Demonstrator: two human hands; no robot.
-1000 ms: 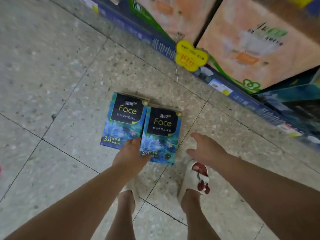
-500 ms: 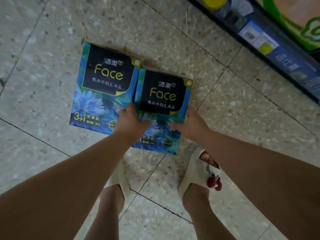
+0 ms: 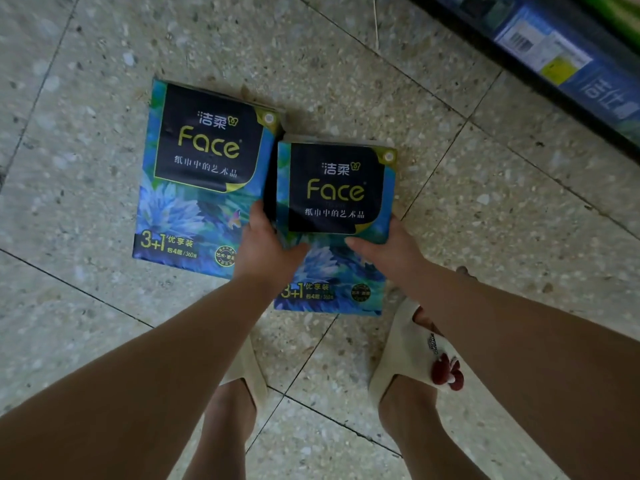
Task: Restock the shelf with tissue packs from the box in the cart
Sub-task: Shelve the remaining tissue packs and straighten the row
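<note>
Two blue-and-black "Face" tissue packs lie side by side on the tiled floor. The left tissue pack (image 3: 204, 178) lies flat and untouched. The right tissue pack (image 3: 337, 192) is held from both sides. My left hand (image 3: 266, 251) grips its left edge, thumb on top and fingers tucked into the gap between the packs. My right hand (image 3: 388, 247) grips its right edge, thumb laid across the front. The pack's near end looks slightly raised. The cart and box are out of view.
The bottom shelf edge (image 3: 561, 64), with blue price labels, runs across the top right. My two feet in cream sandals (image 3: 412, 355) stand just behind the packs. Speckled floor tiles (image 3: 86, 323) spread to the left and front.
My right hand came in from open air and closed on the right pack's edge. My left hand slid deeper along its left side. The view dropped closer to the floor.
</note>
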